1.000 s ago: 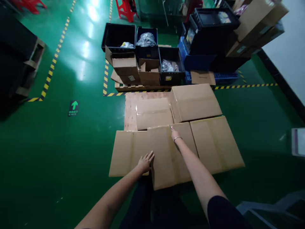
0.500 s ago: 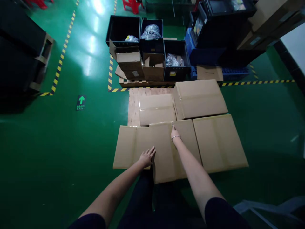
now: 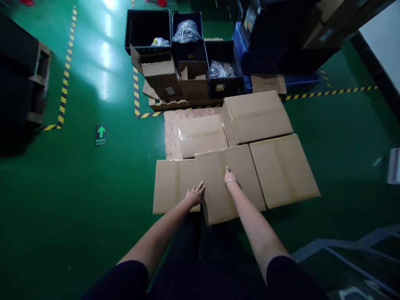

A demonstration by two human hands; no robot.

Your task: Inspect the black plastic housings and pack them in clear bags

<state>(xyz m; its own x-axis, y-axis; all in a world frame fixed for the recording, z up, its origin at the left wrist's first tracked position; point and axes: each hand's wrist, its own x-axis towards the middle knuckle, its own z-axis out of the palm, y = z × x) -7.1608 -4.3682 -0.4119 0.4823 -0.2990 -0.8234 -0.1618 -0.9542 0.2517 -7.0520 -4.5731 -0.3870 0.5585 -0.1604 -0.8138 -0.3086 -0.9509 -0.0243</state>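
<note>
A taped cardboard box [image 3: 215, 196] stands in the middle of the front row, nearest to me. My left hand [image 3: 195, 195] lies at its left edge with fingers spread, beside a lower cardboard box [image 3: 165, 187]. On the middle box's top, over the tape seam, is my right hand [image 3: 230, 176], its fingers closed and pointing away from me. Something tiny and shiny shows at its fingertips, too small to name. A bracelet circles that wrist. To the right, against the middle box, sits another taped box [image 3: 283, 171].
Behind stand a smaller box [image 3: 203, 135] and a taller box [image 3: 258, 116], beside a bare strip of wooden board [image 3: 172, 137]. Farther back are black bins [image 3: 223, 58] with plastic bags and open cartons [image 3: 193, 81]. Yellow-black tape marks the green floor; a metal frame [image 3: 337, 246] is at lower right.
My right hand has moved from the far edge of the middle box towards me along its tape seam. My left hand stays at the left edge. The whole view has shifted slightly.
</note>
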